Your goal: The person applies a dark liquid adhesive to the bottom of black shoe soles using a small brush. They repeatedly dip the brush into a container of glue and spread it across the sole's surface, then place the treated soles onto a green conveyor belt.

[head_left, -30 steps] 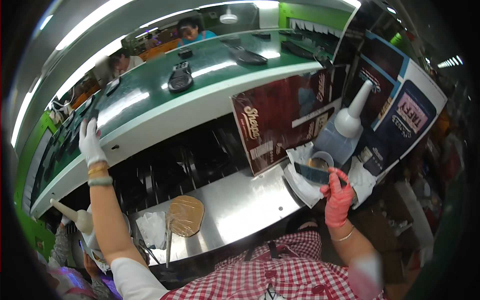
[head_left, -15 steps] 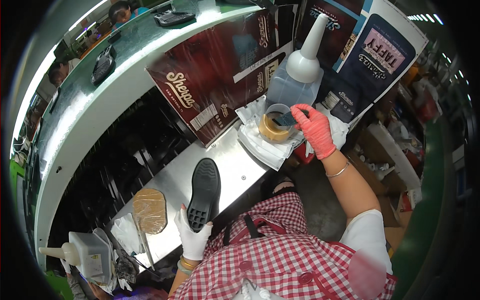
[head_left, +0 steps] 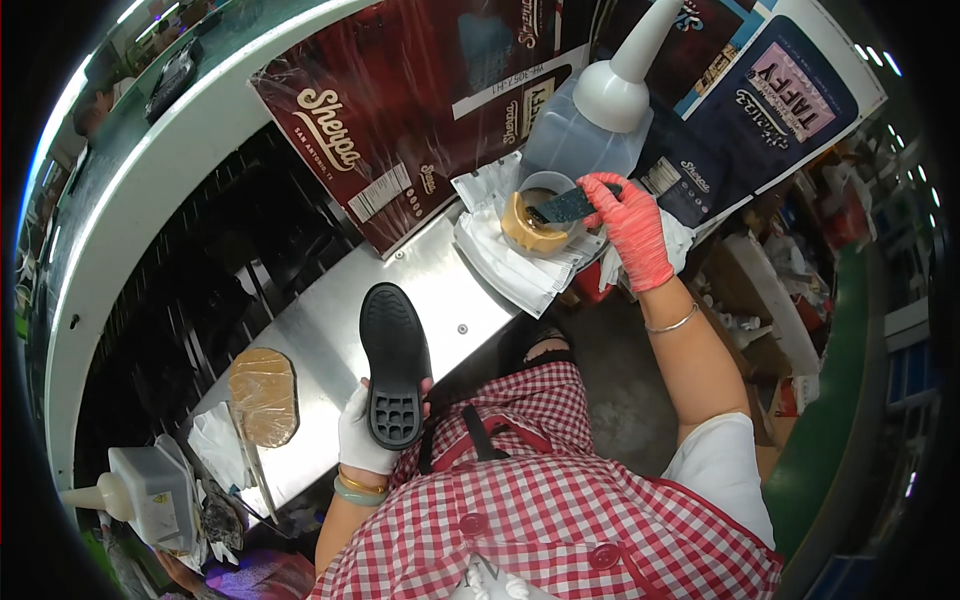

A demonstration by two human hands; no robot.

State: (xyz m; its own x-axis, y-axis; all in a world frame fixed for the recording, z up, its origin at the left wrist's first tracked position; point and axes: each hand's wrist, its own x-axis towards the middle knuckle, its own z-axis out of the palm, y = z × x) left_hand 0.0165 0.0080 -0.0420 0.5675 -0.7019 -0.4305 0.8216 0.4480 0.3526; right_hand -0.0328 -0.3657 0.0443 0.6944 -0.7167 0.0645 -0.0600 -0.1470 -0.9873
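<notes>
My left hand (head_left: 362, 436), in a white glove with bare fingertips, is closed round the heel end of a black shoe sole (head_left: 392, 335). The sole's inner side faces up, with square hollows at the heel, and fingertips show at both edges. In my right hand (head_left: 636, 238), which wears a coral-red glove, is a dark, flat-handled tool (head_left: 567, 206) that looks like a brush. Its tip is inside a clear cup (head_left: 552, 184) with a tan band around it; the tip itself is hard to make out. White cloths or papers (head_left: 500, 262) lie under the cup.
Behind the cup stands a large translucent bottle (head_left: 585, 130) with a white nozzle. Cardboard panels (head_left: 400, 120) wall off the back. On the metal bench (head_left: 330, 320) lies a tan, film-wrapped pad (head_left: 264, 397) beside a thin stick. Another nozzle bottle (head_left: 150, 498) is at lower left.
My left hand has turned and raised the sole, so its inner side faces up more squarely. The brush-like tool stays in the cup, held at a slightly different angle. The whole view has shifted.
</notes>
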